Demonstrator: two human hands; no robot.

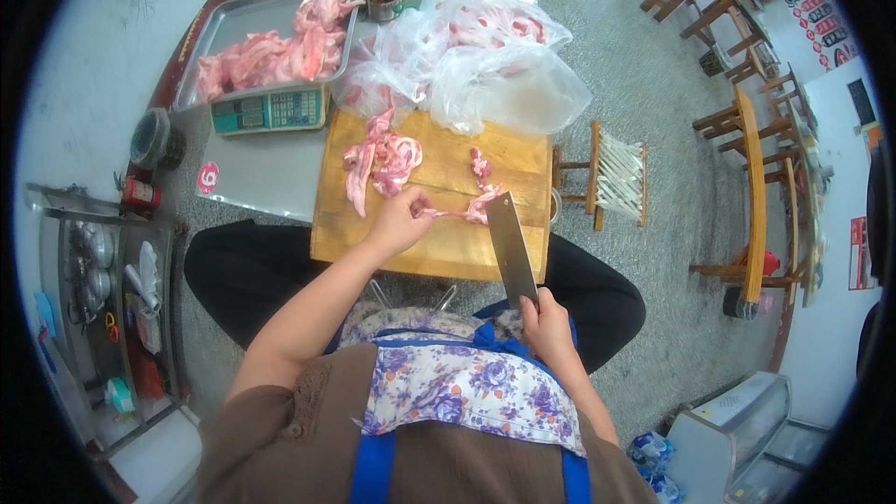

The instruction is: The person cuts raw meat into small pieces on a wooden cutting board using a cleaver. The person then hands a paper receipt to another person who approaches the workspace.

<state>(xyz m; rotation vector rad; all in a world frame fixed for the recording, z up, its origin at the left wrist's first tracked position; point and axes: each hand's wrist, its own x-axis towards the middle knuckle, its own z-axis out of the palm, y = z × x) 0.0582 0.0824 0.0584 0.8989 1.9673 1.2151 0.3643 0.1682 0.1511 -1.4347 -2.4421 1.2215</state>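
Note:
My left hand (404,218) pinches one end of a thin strip of raw meat (451,213) just above the wooden cutting board (434,252). In my right hand (546,322) is the handle of a cleaver (512,245); its blade points away from me over the board's right side, close to the strip's far end. Small meat pieces (480,162) lie beyond the strip. A pile of raw meat (392,157) rests on the board's far left part.
Plastic bags of meat (504,77) stand against the board's far edge. At the far left a metal tray (266,14) holding meat sits on a green scale (269,110). A small stool (619,178) is to the right, a fire extinguisher (140,192) by the left wall.

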